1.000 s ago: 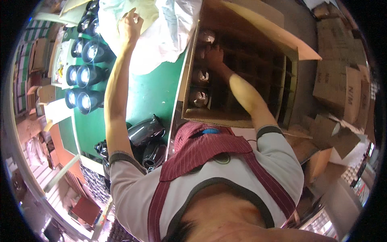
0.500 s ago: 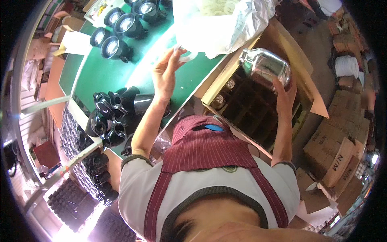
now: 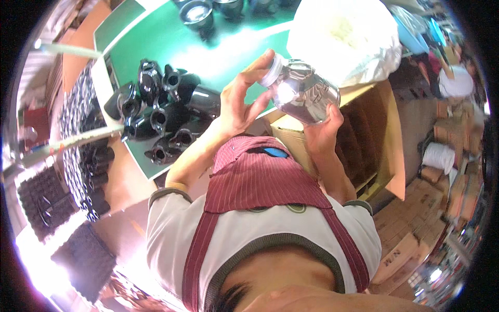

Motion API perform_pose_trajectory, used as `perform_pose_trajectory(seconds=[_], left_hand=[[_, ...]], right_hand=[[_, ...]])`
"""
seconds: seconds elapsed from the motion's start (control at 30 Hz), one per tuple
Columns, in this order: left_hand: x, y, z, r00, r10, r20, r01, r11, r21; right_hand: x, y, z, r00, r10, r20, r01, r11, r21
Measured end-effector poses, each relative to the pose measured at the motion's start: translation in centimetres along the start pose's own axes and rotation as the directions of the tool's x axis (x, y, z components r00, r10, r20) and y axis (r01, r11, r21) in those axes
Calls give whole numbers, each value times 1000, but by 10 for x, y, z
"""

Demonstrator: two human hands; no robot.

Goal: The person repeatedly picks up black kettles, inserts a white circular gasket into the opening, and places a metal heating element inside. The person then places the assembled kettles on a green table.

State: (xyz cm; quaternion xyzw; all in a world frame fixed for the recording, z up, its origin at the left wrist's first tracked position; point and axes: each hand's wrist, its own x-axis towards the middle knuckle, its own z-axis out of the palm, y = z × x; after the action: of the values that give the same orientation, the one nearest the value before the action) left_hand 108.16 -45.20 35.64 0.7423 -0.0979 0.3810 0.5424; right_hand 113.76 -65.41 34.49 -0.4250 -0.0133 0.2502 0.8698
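Note:
A shiny silver bottle-shaped liner (image 3: 306, 96) lies tilted in the air in front of my chest, its mouth toward the left. My right hand (image 3: 323, 130) grips its rounded body from below. Around the mouth sits a translucent whitish ring (image 3: 272, 72), held between the thumb and fingers of my left hand (image 3: 240, 101). Whether the ring is fully seated on the mouth I cannot tell. Glossy black jug bodies (image 3: 158, 117) lie grouped on the green table (image 3: 122, 54), left of my left forearm.
A white plastic bag (image 3: 371, 67) of pale rings stands beyond the liner. An open cardboard box (image 3: 393, 140) with dividers is at my right. Black round parts (image 3: 197, 14) stand at the table's far side. Stacked cartons (image 3: 410, 213) lie farther right.
My right hand has brought the silver liner leftward from over the box. My left hand has met it with the ring, now at the liner's mouth. The view has shifted too.

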Motion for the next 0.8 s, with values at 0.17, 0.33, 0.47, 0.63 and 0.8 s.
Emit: perform_pose_trajectory(seconds=[0.17,0.33,0.47,0.63,0.8], left_hand=[[-18,7,-27,994,-110,-25,113,971,213],[-60,-42,-71,928,-370,47,358,920,160],[-142,-132,-81,636,-598,487,-218,467,857],[-124,-159,-83,407,-736,541,-142,535,833],[-61,-89,-133,776,-445,-447,573,794,205]], right_hand=[[16,19,41,914,357,190,-392,898,201],[55,22,30,910,400,110,-397,916,-51],[82,25,16,899,420,122,-402,903,-152],[92,34,18,912,405,67,-393,908,-148],[96,27,16,914,406,18,-404,912,-64]])
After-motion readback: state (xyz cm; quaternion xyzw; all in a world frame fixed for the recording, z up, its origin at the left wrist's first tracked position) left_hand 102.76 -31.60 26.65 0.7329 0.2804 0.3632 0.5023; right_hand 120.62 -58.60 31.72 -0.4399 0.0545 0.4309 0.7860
